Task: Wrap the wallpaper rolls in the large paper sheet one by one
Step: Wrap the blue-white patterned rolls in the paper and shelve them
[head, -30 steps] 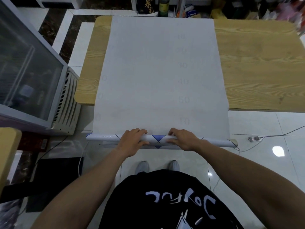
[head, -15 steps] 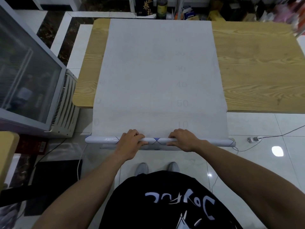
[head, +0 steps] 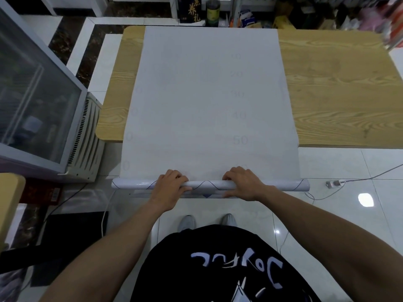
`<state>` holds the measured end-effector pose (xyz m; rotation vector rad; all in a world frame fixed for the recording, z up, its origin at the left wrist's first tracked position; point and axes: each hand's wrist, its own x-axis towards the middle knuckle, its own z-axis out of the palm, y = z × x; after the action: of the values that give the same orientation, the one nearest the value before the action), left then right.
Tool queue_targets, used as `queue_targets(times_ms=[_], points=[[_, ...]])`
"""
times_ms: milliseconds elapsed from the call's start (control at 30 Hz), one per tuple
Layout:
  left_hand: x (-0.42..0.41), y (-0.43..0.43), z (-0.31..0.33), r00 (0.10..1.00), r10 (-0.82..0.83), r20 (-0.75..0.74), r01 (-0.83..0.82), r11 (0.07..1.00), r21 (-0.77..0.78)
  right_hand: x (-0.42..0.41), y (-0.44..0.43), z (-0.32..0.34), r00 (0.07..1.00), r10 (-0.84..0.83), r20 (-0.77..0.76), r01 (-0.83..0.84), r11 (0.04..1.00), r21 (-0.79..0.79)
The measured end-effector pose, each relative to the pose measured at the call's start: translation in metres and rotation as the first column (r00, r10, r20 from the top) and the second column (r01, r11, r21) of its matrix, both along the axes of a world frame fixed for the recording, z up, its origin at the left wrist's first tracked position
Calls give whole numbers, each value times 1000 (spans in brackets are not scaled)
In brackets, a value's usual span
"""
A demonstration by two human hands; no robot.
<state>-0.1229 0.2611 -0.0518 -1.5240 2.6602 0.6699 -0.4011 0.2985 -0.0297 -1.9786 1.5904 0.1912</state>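
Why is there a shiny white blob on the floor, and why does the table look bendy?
Head view: the blob looks like a lamp reflected in the glossy floor tiles; the wallpaper roll shines the same way. Head view: the wide lens curves the edges of the table, and the top right corner is blurred.

This looks like a small shop. A glass-fronted cooler (head: 32, 101) with a vented side stands at the left. Beyond the wooden bench (head: 338, 94), packed goods crowd the far edge: a dark box with gold characters (head: 189, 8), a green tin (head: 213, 12) and cartons (head: 281, 20). The floor (head: 349, 171) is glossy white tile.
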Motion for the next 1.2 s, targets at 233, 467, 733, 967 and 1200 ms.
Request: queue_targets(times_ms=[233,467,733,967,1200], points=[[-2,-1,7,997,73,15,-74,991,110,0,0,0,995,-87,41,85,995,60],[1,-2,5,999,35,-28,-34,998,52,0,2,2,995,-99,12,99,995,22],[0,-9,7,998,57,-21,-56,997,46,-3,-3,4,997,-59,-44,58,998,-11],[0,-11,12,998,61,-2,-61,995,78,-7,-2,7,997,-80,-10,80,997,-11],[1,-17,6,999,34,-13,-33,999,24,-7,-4,4,998,-41,-46,39,998,-43]])
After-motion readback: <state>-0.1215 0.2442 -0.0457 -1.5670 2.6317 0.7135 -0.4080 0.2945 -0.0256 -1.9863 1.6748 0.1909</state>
